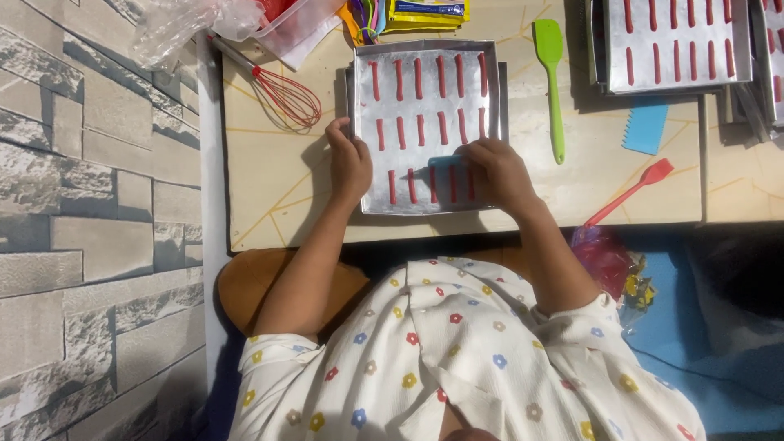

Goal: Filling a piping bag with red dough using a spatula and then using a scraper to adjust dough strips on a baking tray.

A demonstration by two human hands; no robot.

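- Nearest the camera is the person's white top with small coloured flowers (pixel 465 359), both bare forearms reaching forward from it onto the table (pixel 269 180).
- The left hand (pixel 349 163) rests on the left edge of a square metal baking tray (pixel 425 126); its grip is closed lightly over the rim, thumb on the lined sheet.
- The right hand (pixel 500 171) lies over the tray's lower right part, its grip pinched narrow on a light blue scraper (pixel 445 162), which points left across the bottom row.
- The tray sits in the middle of the table, straight ahead of the person, and carries three rows of short red piped strips (pixel 419 77).
- A green spatula (pixel 551 82) lies just right of the tray; a red spatula (pixel 633 189) lies further right near the table's front edge.
- A red whisk (pixel 282 94) lies left of the tray.
- A second tray with red strips (pixel 674 41) stands at the far right, with a blue comb-edged scraper (pixel 645 126) below it.
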